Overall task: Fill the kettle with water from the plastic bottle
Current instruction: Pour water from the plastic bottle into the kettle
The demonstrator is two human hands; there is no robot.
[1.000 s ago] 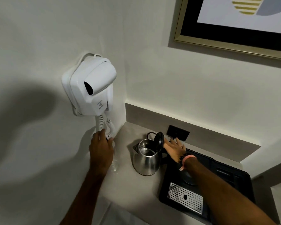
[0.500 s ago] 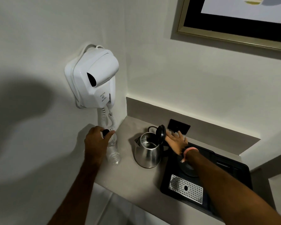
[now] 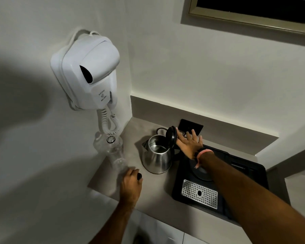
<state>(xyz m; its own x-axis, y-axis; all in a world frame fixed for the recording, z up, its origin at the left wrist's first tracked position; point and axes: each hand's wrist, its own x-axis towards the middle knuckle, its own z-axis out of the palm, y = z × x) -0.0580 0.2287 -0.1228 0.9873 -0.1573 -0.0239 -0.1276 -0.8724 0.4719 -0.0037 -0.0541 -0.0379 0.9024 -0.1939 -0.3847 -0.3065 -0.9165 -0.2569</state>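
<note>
A clear plastic bottle (image 3: 115, 154) stands uncapped on the grey counter (image 3: 153, 189), close to the left wall. To its right sits a stainless steel kettle (image 3: 157, 157) with its black lid (image 3: 172, 136) tipped up and open. My left hand (image 3: 130, 184) is near the counter's front edge, below the bottle, fingers closed on the small black bottle cap (image 3: 139, 176). My right hand (image 3: 188, 143) lies flat with spread fingers against the back of the raised lid, holding nothing.
A white wall-mounted hair dryer (image 3: 88, 73) with a coiled cord (image 3: 109, 124) hangs just above the bottle. A black tray (image 3: 245, 171) with a perforated metal grate (image 3: 199, 193) sits right of the kettle. A black wall socket (image 3: 190, 126) is behind my right hand.
My left hand has come off the bottle top with the cap in it and dropped toward the counter's front edge. The bottle mouth now shows open. My right hand stays at the lid.
</note>
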